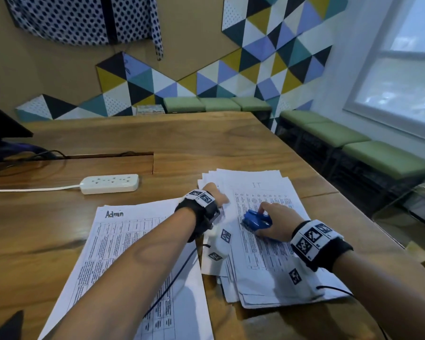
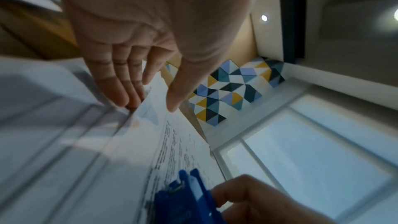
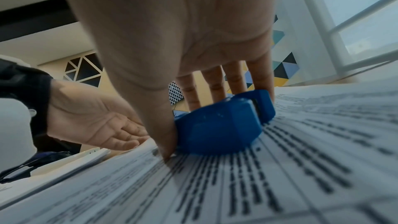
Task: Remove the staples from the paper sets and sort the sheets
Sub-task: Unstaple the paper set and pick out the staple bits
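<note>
Right hand (image 1: 276, 223) grip: thumb and fingers closed around blue staple remover (image 1: 255, 220), which rests on the top sheet of the "IT" paper pile (image 1: 268, 256) near the bench's (image 1: 206, 141) right edge. Left hand (image 1: 215, 196) grip: wide, fingers straight, fingertips (image 2: 129, 98) on the pile's far left corner. "Admin" pile (image 1: 123, 241) lies just left, at the near edge. White power strip (image 1: 109, 184) sits farther back, left.

The left hand (image 1: 215, 196) is hiding its fingertips (image 2: 129, 101) at the paper stack's (image 1: 268, 266) far corner, the right hand (image 1: 275, 223) is covering much of the blue staple remover (image 1: 254, 219), and blur is keeping the printed text unreadable.
</note>
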Tool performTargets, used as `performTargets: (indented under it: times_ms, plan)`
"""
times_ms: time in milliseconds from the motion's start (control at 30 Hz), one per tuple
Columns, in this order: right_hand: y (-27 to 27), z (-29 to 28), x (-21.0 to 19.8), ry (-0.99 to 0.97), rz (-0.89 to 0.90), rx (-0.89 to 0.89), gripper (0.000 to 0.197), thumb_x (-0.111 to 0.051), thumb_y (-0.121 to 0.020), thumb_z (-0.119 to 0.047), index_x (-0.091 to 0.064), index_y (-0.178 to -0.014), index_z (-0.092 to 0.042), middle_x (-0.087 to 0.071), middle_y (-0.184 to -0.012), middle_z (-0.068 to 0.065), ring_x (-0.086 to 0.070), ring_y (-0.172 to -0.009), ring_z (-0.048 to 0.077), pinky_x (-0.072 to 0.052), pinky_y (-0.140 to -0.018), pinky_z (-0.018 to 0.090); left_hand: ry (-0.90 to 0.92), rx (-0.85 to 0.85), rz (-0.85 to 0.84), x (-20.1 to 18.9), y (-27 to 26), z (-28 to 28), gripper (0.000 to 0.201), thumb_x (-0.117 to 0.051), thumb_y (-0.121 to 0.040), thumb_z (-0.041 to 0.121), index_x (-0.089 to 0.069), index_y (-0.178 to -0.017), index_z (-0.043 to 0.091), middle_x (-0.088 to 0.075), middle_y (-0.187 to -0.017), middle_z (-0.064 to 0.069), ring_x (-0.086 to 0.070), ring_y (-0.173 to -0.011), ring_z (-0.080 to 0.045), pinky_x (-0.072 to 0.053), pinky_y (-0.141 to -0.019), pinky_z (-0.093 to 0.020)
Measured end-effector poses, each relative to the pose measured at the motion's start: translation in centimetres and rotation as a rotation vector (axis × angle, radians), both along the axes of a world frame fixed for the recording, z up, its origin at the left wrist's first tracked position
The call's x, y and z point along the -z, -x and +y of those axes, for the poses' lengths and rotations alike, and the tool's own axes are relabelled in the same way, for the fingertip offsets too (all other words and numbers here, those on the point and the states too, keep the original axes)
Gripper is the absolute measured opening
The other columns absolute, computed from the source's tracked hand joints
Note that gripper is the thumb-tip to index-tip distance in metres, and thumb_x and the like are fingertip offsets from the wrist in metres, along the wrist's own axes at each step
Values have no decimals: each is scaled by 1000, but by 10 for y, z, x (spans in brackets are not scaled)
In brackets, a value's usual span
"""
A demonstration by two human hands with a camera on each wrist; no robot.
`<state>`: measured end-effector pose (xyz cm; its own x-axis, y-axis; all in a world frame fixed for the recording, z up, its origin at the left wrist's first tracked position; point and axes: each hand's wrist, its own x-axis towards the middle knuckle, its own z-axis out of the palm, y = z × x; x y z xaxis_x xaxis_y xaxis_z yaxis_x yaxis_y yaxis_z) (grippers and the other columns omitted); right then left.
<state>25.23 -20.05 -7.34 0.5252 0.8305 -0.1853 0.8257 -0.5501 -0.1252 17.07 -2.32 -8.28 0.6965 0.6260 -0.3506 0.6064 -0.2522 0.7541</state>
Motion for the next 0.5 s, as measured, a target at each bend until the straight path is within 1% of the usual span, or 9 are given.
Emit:
performTargets:
  times_ms: [67,100,167,233,300,333,400,467,500]
  plan:
    - [-1,0,0,-1,4,-5,50,-65,-79,-43,-45,-119,-19,-56,-120,7,-52,-105,23,-39,-82,29,28,-36,-27,5,-3,1,34,-71,-77,14,-57,-99,-8,-63,-88,-21,-65,-87,-34,-51,-80,-34]
    - [-2,0,0,3,8,-6,50,-65,-80,-43,-45,-118,-19,-56,-120,7,-52,-105,23,-39,-82,29,13,-30,-24,7,-5,0,35,-72,-76,17,-59,-98,-7,-65,-90,-21,-66,-89,-35,-52,-78,-34]
    - [-3,0,0,4,20,-8,50,-66,-80,-43,-45,-118,-18,-56,-119,7,-52,-105,24,-39,-82,29,-48,22,2,4,-4,-6,22,-71,-78,21,-58,-73,4,-61,-70,-13,-63,-74,-29,-46,-66,-30]
    - [-4,-1,0,-28,64,11,49,-65,-81,-41,-46,-119,-17,-57,-118,8,-52,-100,23,-38,-79,27,-100,38,-32,1,-3,-10,33,-69,-79,19,-46,-57,13,-47,-58,-3,-51,-63,-22,-40,-58,-26]
    - [-7,-3,-1,-85,120,46,46,-60,-86,-36,-45,-123,-14,-59,-117,9,-51,-90,20,-37,-75,25,-189,28,-91,-3,0,-17,30,-70,-77,21,-47,-57,19,-53,-75,-1,-55,-80,-23,-43,-67,-25]
    - [-9,-4,-2,-124,151,64,44,-56,-89,-33,-44,-125,-12,-59,-117,11,-50,-86,19,-37,-74,25,-268,17,-114,-7,3,-20,23,-71,-75,23,-52,-62,21,-54,-94,-4,-52,-99,-26,-42,-82,-28]
    - [-12,-5,-4,-214,217,93,42,-49,-93,-27,-39,-130,-10,-58,-113,14,-50,-82,19,-37,-72,26,-374,-10,-209,-17,9,-28,13,-72,-73,21,-60,-72,24,-40,-130,-9,-34,-125,-28,-27,-103,-31]
    - [-13,-6,-7,-312,290,130,40,-44,-95,-21,-36,-132,-8,-56,-98,10,-49,-71,19,-37,-63,27,-316,-17,-336,-27,13,-29,16,-70,-75,12,-57,-70,20,-39,-136,-11,-37,-127,-26,-29,-103,-29]
    - [-14,-7,-8,-359,333,157,38,-41,-96,-19,-36,-132,-8,-53,-88,6,-48,-64,17,-36,-56,27,-287,-7,-376,-33,16,-30,19,-68,-77,9,-54,-68,18,-51,-122,-10,-48,-114,-24,-36,-96,-29]
